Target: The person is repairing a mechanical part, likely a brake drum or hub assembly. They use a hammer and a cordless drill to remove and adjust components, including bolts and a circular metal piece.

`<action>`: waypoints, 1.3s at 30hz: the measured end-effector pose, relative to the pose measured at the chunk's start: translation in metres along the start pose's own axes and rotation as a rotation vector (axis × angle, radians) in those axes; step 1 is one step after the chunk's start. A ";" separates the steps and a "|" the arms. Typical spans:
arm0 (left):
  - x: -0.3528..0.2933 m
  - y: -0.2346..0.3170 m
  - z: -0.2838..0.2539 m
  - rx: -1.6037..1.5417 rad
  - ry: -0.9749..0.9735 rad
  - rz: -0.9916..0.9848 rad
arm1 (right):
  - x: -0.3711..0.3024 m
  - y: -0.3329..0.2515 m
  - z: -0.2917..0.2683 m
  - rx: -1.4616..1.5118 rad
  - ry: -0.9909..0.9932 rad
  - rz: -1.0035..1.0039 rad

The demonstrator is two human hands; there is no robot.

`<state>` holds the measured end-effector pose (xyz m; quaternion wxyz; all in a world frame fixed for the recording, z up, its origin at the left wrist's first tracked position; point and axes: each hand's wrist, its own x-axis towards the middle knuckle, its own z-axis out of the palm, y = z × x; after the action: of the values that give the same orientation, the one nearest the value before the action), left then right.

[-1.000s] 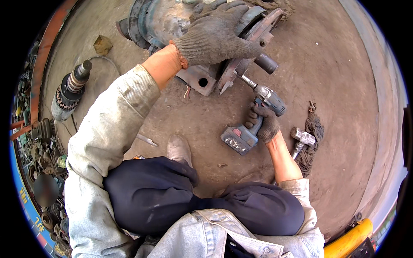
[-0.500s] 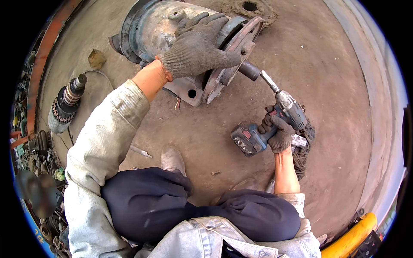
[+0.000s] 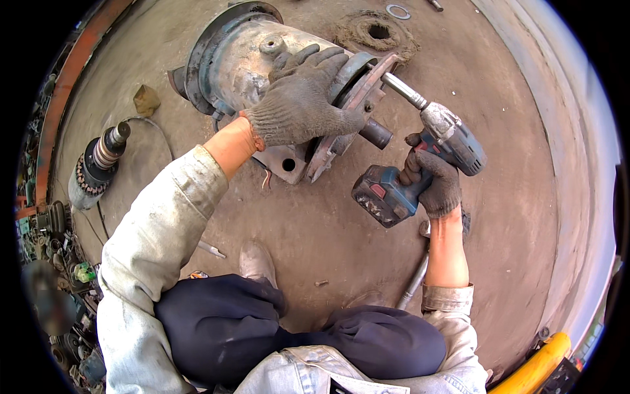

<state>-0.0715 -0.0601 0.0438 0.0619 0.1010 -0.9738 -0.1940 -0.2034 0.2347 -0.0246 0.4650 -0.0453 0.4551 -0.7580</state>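
A worn cylindrical motor housing [image 3: 246,62] lies on the floor, with a round end flange [image 3: 321,161] facing right. My left hand [image 3: 305,98], in a dark knit glove, rests on the housing beside the flange with its fingers spread. Just past its thumb, a short dark cylindrical stub [image 3: 376,133] sticks out of the flange. My right hand [image 3: 438,187], also gloved, grips the handle of a blue cordless impact wrench [image 3: 456,134]. The wrench's long silver socket [image 3: 403,90] points at the flange's upper part; whether it sits on a bolt I cannot tell.
A rotor [image 3: 98,164] with a shaft stands at the left, near a brownish block [image 3: 146,100]. Behind the housing are a hole [image 3: 378,31] in the floor and a flat ring [image 3: 398,12]. A metal bar [image 3: 413,282] lies by my right forearm. Piled parts [image 3: 65,262] line the left edge.
My right hand has raised the impact wrench, and its socket has gone from beside the dark stub to the flange's upper part. My left hand stays on the housing.
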 end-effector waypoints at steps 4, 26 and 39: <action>-0.003 0.012 0.001 -0.082 0.016 -0.040 | 0.001 0.003 -0.019 0.123 -0.080 0.067; -0.009 0.014 0.003 -0.095 0.062 -0.025 | 0.012 0.004 -0.032 -0.147 -0.001 -0.025; -0.016 0.009 -0.001 -0.146 0.097 0.022 | 0.001 0.010 -0.048 -0.266 0.069 -0.167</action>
<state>-0.0573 -0.0485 0.0471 0.1185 0.0949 -0.9539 -0.2587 -0.2209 0.2642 -0.0602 0.3743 -0.1182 0.5618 -0.7283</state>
